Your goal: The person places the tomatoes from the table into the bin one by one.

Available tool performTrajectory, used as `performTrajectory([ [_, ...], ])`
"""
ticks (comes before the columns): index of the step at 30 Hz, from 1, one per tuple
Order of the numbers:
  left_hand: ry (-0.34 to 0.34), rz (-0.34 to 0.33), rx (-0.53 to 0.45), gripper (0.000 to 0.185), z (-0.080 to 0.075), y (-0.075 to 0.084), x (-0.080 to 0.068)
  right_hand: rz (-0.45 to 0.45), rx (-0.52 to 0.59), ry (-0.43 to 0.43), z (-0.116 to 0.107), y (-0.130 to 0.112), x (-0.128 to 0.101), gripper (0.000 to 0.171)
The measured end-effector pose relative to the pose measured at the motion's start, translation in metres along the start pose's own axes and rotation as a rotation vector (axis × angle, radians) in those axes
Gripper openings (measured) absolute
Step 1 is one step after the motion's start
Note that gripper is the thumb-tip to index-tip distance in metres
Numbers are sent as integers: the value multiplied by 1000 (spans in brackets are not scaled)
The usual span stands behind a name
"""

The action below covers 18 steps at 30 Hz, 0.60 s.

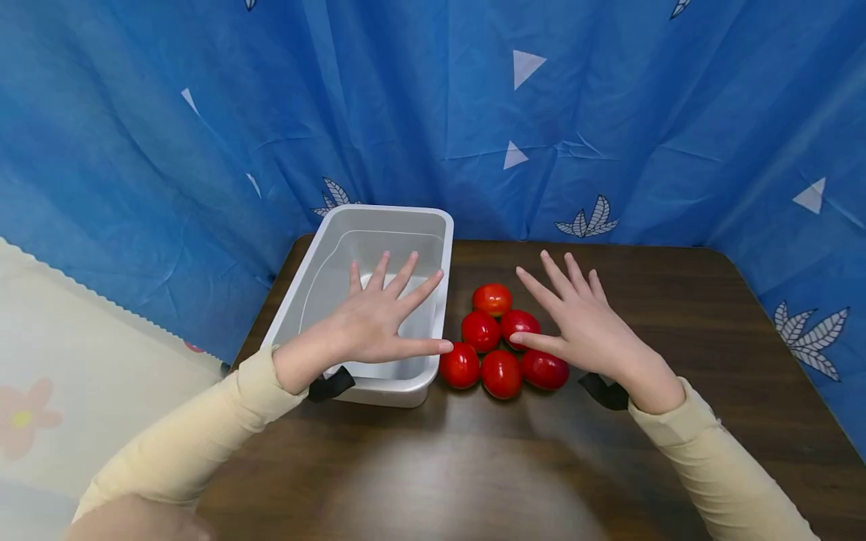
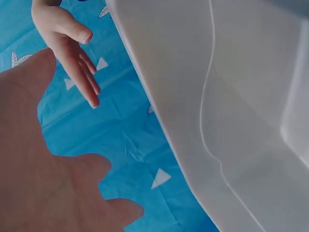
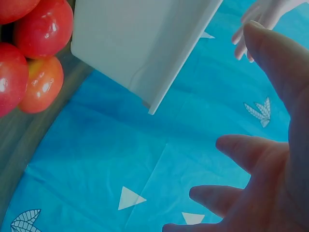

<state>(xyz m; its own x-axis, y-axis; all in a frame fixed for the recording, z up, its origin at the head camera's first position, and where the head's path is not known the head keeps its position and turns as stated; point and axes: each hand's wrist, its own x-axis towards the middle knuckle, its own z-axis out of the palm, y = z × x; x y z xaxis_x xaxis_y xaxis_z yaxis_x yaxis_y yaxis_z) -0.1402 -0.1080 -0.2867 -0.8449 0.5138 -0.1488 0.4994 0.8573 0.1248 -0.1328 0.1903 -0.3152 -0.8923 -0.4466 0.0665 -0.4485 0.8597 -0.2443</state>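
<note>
My left hand hovers over a pale grey plastic bin, fingers spread and holding nothing. To the right, my right hand is held above the table with its fingers splayed, its thumb overlapping the red fruits in the head view. Several shiny red fruits, tomato-like in look, lie in a tight triangle beside the bin; one red fruit sits at the front and an orange-red one at the back. In the right wrist view, part of the red fruit cluster shows at upper left. The bin's inside has only its bare walls in sight.
The dark wooden table carries the bin at its left and the fruits near its middle. Behind it hangs a blue curtain with white triangles and leaves. A pale floral cloth lies at the far left.
</note>
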Motion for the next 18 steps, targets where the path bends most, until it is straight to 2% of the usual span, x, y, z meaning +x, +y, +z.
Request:
performTrajectory([
  [9, 100, 36, 5, 89, 1, -4, -19, -2, 5, 19, 1, -1, -9, 90],
  [18, 183, 53, 32, 88, 6, -5, -40, -34, -2, 104, 4, -2, -24, 89],
])
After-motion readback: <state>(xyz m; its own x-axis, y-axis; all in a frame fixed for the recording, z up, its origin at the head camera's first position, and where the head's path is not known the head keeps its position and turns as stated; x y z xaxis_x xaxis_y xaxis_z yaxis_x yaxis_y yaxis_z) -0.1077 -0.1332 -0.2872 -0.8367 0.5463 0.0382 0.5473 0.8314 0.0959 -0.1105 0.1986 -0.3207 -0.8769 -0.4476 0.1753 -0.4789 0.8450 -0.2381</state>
